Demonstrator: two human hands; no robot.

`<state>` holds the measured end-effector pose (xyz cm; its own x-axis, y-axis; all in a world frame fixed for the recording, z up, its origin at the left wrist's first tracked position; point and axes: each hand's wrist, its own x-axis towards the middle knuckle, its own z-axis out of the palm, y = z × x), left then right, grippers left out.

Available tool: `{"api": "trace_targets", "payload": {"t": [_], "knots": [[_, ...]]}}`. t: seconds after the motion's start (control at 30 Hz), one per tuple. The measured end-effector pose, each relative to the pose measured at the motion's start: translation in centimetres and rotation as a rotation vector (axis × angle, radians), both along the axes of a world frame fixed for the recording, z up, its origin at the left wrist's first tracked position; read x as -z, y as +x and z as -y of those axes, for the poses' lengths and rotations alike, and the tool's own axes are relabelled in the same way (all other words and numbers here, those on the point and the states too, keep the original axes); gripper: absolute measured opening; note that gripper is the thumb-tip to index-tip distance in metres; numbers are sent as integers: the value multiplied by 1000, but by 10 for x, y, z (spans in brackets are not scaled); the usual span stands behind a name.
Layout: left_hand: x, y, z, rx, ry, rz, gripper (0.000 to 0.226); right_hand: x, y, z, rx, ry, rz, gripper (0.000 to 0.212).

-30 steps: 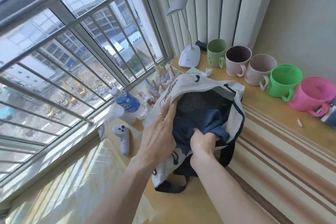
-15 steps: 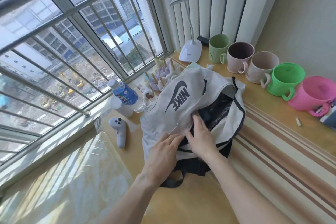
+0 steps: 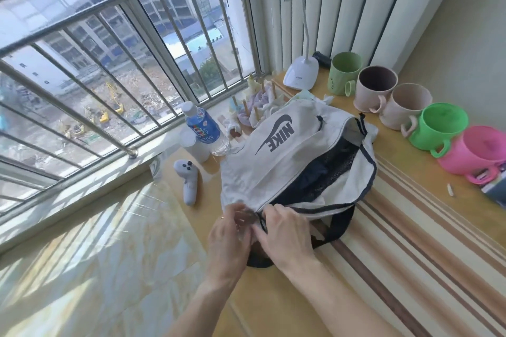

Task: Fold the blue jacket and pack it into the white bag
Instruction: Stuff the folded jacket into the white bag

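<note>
The white bag (image 3: 273,161) with a dark logo lies on the wooden ledge, its long opening facing right. Through that gap I see black mesh lining and a dark strip of the blue jacket (image 3: 324,169) tucked inside; most of the jacket is hidden. My left hand (image 3: 230,232) and my right hand (image 3: 284,232) meet at the bag's near end. Their fingertips pinch the fabric where the opening ends. The left hand's fingers are blurred.
A row of mugs runs along the wall, from light green (image 3: 343,72) to pink (image 3: 476,149). A white desk lamp (image 3: 301,74), a water bottle (image 3: 202,128) and a white controller (image 3: 187,180) stand left of the bag. The bag's black strap (image 3: 339,224) trails toward me. The window bars (image 3: 131,153) border the left.
My right hand has come out of the bag. The bag's top side now lies down over the jacket. Both hands have slid to the bag's near end.
</note>
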<state>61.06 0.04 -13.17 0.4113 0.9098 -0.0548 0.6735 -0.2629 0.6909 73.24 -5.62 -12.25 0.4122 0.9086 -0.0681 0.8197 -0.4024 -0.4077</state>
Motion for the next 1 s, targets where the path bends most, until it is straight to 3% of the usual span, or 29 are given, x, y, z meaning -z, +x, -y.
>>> {"api": "trace_targets", "payload": {"t": [0.1,0.2,0.4,0.57,0.83,1.0], "knots": [[-4,0,-1,68,-7,4,33,3,-6,-11,52,-65,59,29],[-9,-5,-4,120,96,-14,13,-9,2,-8,96,-9,-138,16],[-20,15,-24,201,415,-156,21,-71,25,0,5,35,-332,20],[-28,2,-28,178,381,-138,25,-75,91,-4,103,17,-181,21],[-17,-11,-25,89,269,-204,26,-38,273,-18,465,-33,85,25],[-25,9,-22,98,364,-263,22,-37,244,-26,316,53,198,35]]}}
